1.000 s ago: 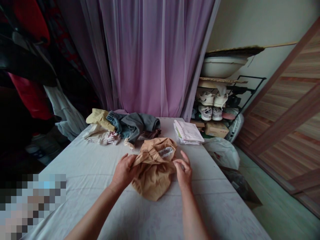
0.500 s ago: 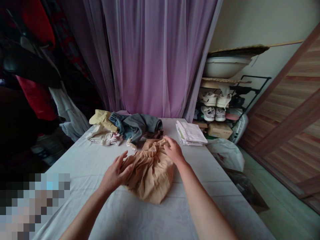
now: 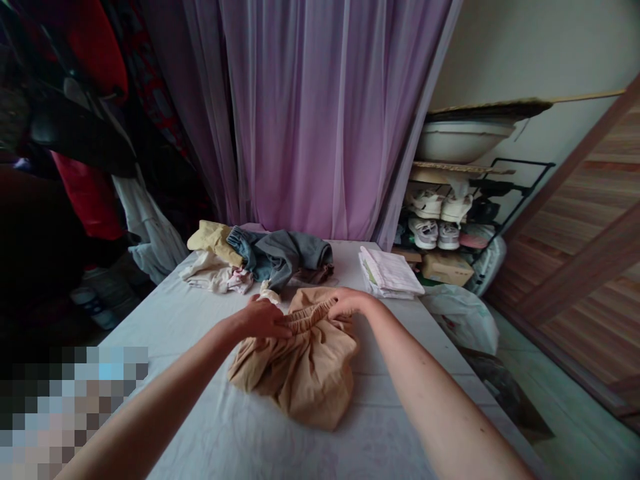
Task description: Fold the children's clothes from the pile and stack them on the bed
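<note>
We're right over the action, with 2 bare hands at work on a tan garment (image 3: pixel 313 380)! It lies between and under our fingers, its gathered waistband (image 3: pixel 311 316) running slantwise from the left set to the right, its loose, wrinkled body spreading toward us. Our left hand (image 3: pixel 261 318) has its fingers drawn in close, pinching the near end of that elastic. Over at the far end, our right hand (image 3: pixel 349 302) arches down, fingers bent and touching the band; their tips are partly hidden, so we can't tell how firmly they close.

Just beyond the left fingers we spot a small cream scrap of cloth (image 3: pixel 269 292), and past it a heap: a dark grey garment (image 3: pixel 300 253), blue denim (image 3: pixel 243 247), a yellow piece (image 3: pixel 214 241) and crumpled whites (image 3: pixel 204 272). Beyond the right fingers, off to their right, sits a folded pale pink stack (image 3: pixel 393 272). Everything there rests on a pale sheet (image 3: pixel 185 373). Farther out we've got a purple curtain (image 3: pixel 310 120) and, to the right, 4 shoes (image 3: pixel 425 233) in 2 rows.
</note>
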{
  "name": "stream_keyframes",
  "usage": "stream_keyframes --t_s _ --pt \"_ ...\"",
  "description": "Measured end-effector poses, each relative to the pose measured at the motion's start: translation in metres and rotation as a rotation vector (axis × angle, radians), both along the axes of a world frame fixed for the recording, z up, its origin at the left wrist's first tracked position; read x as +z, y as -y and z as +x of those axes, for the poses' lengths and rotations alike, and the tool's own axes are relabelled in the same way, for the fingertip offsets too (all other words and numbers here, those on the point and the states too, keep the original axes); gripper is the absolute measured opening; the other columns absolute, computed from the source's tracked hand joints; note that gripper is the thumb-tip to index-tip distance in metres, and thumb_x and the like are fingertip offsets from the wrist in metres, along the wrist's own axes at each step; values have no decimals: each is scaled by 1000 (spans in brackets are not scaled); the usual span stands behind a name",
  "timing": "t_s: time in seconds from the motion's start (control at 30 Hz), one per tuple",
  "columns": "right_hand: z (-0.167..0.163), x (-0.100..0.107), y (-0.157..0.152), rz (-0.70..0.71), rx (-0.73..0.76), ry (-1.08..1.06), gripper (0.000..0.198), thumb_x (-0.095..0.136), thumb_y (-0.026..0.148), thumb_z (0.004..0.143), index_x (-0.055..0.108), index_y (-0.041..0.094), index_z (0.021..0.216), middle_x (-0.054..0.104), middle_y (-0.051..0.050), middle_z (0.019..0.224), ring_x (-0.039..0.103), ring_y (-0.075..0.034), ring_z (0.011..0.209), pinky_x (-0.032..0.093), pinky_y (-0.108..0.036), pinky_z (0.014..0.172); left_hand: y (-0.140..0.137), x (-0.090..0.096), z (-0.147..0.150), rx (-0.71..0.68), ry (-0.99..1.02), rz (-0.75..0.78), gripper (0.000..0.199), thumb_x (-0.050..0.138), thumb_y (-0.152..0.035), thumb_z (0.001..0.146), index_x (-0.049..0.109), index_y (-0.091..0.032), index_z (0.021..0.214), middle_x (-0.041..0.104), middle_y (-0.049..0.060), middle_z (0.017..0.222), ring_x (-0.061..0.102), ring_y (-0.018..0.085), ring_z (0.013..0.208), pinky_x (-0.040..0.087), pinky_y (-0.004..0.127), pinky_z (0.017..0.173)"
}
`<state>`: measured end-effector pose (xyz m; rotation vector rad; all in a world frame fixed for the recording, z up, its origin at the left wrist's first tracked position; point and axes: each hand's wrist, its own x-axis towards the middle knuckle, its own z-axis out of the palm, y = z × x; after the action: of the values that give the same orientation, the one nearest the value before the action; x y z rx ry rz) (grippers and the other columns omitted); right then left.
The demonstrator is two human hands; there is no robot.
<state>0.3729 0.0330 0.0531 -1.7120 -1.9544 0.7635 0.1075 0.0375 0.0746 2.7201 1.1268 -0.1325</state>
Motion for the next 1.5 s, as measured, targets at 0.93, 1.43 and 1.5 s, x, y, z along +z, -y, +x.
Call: stream_keyframes --t_s 0.93,1.43,1.5 --pt "-6 205 41 686 -174 523 13 61 26 81 70 27 90 71 0 82 63 -19 80 42 -26 71 -22 195 -3 130 402 537 21 53 -26 79 69 -21 92 66 3 93 62 19 90 47 27 83" --pt "14 172 42 506 -161 271 18 64 24 74 70 22 90 70 3 78 60 -14 73 39 -22 64 -22 157 -3 216 600 283 28 60 -38 74 66 -19 93 66 -1 78 60 16 73 44 25 67" --pt "15 175 47 603 -236 258 18 63 26 75 69 23 92 69 3 77 58 -14 71 38 -23 63 -19 166 0 219 644 372 30 60 -39 77 66 -20 99 68 0 81 61 16 75 44 25 68"
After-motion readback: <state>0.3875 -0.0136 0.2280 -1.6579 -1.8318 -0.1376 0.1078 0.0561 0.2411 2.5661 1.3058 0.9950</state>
